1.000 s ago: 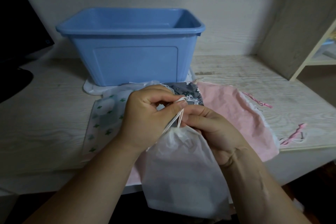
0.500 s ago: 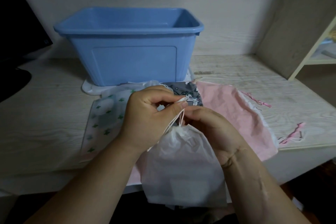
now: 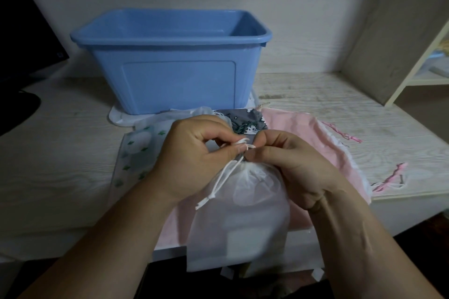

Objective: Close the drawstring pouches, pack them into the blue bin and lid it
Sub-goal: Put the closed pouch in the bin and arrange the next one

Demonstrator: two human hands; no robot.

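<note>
A white translucent drawstring pouch [image 3: 239,221] hangs over the table's front edge, its mouth gathered tight. My left hand [image 3: 192,158] pinches its white cord [image 3: 224,178] just above the mouth, and the cord's knotted ends dangle to the left. My right hand [image 3: 289,160] grips the gathered neck and the cord's loop. Under the hands lie a pink pouch [image 3: 303,133], a grey printed pouch [image 3: 245,120] and a white pouch with green marks [image 3: 141,150]. The open blue bin [image 3: 175,80] stands behind them, and a white lid [image 3: 119,118] peeks out from under it.
Pink cords [image 3: 388,177] trail from the pink pouch toward the table's right edge. A dark monitor [image 3: 21,43] stands at the far left. A pale shelf unit [image 3: 420,63] rises at the right, with a wall panel behind the table.
The white pouch's mouth has been drawn tighter and its neck has bunched up. My hands have shifted slightly, and the cord's loose ends now hang free to the left.
</note>
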